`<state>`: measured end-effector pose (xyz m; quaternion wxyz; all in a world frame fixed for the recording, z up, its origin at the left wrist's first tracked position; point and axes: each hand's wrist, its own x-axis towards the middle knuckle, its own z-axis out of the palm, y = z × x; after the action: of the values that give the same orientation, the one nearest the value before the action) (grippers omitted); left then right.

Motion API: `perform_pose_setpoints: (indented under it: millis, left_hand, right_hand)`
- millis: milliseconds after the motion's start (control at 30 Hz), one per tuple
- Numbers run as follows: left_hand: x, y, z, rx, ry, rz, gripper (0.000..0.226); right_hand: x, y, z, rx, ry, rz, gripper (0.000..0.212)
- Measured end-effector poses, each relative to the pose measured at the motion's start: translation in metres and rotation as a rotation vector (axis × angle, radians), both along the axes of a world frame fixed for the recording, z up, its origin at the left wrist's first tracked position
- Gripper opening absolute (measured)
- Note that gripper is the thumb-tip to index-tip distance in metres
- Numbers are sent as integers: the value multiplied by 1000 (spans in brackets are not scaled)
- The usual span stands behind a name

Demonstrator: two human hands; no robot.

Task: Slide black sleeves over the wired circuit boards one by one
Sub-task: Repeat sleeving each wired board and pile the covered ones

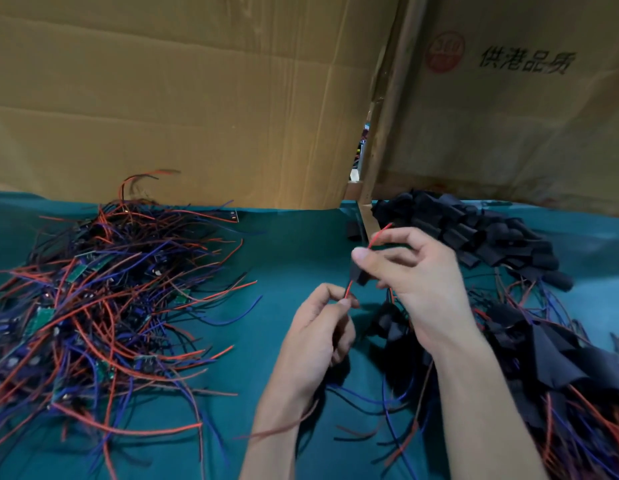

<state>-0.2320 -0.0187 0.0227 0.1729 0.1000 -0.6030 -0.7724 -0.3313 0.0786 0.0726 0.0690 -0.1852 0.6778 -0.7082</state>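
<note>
My right hand [415,271] pinches a small black sleeve [359,276] between thumb and fingers above the green table. A red wire [377,237] runs through the sleeve and sticks out above it. My left hand [321,327] pinches the lower end of that red wire [347,292] just below the sleeve; blue and black wires trail down past my wrist. The circuit board on these wires is hidden by my left hand. A pile of loose black sleeves [474,237] lies behind my right hand.
A big tangle of green circuit boards with red, blue and black wires [103,306] covers the left of the green cloth [294,254]. Sleeved boards with wires [560,375] heap at the right. Cardboard boxes [197,98] wall off the back.
</note>
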Motion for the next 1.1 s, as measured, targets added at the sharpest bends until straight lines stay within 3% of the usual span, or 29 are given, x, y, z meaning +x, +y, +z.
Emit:
perform_pose_setpoints:
  millis: [133, 333, 433, 633, 867, 1100]
  left_hand:
    - [-1, -2, -6, -17, -66, 64, 34]
    - [-1, -5, -12, -155, -112, 84, 48]
    - [-2, -6, -10, -128, -51, 100, 54]
    - [-1, -4, -12, 15, -61, 214, 27]
    - [-1, -9, -11, 48, 31, 248, 37]
    - [-4, -9, -11, 1, 76, 339, 20]
  right_hand:
    - [6, -10, -7, 88, -61, 75, 30]
    - [4, -13, -8, 109, 18, 109, 16]
    - [3, -10, -10, 159, 60, 118, 15]
    - [-3, 1, -10, 173, 82, 54, 12]
    - [0, -6, -16, 284, 112, 15, 10]
    - [2, -6, -13, 284, 79, 125, 13]
